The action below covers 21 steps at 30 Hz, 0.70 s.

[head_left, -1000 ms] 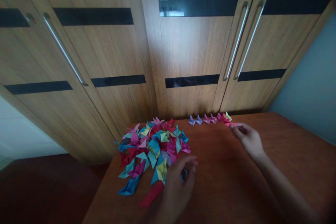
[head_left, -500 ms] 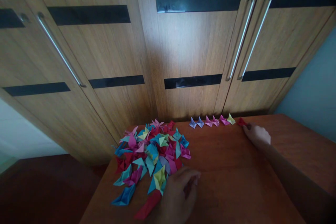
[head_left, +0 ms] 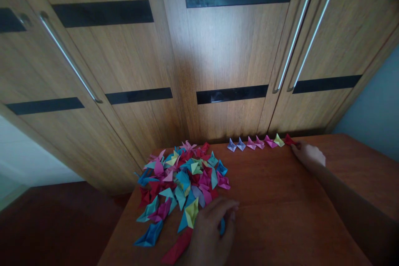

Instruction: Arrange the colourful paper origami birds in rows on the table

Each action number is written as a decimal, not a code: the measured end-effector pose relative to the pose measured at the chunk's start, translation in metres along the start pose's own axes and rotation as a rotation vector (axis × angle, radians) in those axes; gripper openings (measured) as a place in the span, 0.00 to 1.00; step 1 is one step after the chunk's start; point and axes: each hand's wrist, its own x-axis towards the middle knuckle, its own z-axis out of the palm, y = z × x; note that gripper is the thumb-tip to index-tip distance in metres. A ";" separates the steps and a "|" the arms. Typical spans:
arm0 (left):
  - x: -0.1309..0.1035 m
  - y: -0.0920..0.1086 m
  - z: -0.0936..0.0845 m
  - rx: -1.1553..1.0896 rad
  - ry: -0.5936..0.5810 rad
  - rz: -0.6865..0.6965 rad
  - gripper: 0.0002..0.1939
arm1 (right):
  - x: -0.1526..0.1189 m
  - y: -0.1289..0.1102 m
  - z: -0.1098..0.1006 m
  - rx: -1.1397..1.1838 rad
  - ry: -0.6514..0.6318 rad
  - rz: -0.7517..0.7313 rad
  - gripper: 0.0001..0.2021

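At the right end of a row of folded paper boats, my right hand (head_left: 308, 156) pinches a red paper boat (head_left: 289, 139) by its right tip. The red boat stands on the table close beside a yellow paper boat (head_left: 279, 140). My left hand (head_left: 213, 228) is curled low at the front edge of a loose pile of paper boats (head_left: 183, 178). A bit of a blue paper boat (head_left: 222, 226) shows between its thumb and fingers; the rest is hidden by the hand. Next to its wrist lies a red folded paper (head_left: 178, 247).
Lavender (head_left: 231, 145), pink (head_left: 251, 143) and magenta (head_left: 270, 141) boats continue the row leftward along the table's back edge. Behind the brown table (head_left: 274, 203) rises a wooden wardrobe (head_left: 230, 54) with metal handles. A blue boat (head_left: 149, 235) lies near the table's left edge.
My right hand has brought the red boat up against the yellow one. In my left hand the gap between thumb and fingers has widened, and blue paper now shows there. The view has shifted slightly.
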 end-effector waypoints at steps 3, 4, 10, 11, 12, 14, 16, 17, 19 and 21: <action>-0.001 -0.001 0.000 0.004 0.012 0.010 0.13 | -0.001 0.000 0.000 0.015 -0.003 0.010 0.24; -0.001 -0.002 0.001 0.008 0.014 0.016 0.14 | -0.001 -0.001 0.001 0.021 -0.004 0.016 0.24; 0.000 -0.001 -0.002 0.016 0.018 0.035 0.13 | -0.011 0.002 -0.003 0.165 0.125 0.132 0.27; 0.001 0.000 -0.004 0.030 0.016 0.024 0.13 | -0.015 0.002 -0.005 0.200 0.164 0.158 0.26; 0.002 0.000 -0.007 0.050 0.016 0.011 0.14 | -0.020 0.002 -0.006 0.255 0.204 0.185 0.25; 0.005 0.000 -0.016 0.103 0.028 -0.006 0.14 | -0.034 0.000 -0.008 0.406 0.283 0.236 0.22; 0.008 -0.004 -0.028 0.176 0.048 0.002 0.15 | -0.051 -0.006 -0.007 0.552 0.325 0.256 0.20; 0.009 -0.008 -0.036 0.226 0.061 0.011 0.15 | -0.061 -0.012 -0.005 0.592 0.325 0.247 0.19; 0.009 -0.019 -0.053 0.349 0.096 0.022 0.16 | -0.082 -0.028 -0.001 0.671 0.283 0.187 0.19; 0.009 -0.032 -0.070 0.495 0.154 -0.022 0.15 | -0.106 -0.050 0.002 0.824 0.170 0.089 0.18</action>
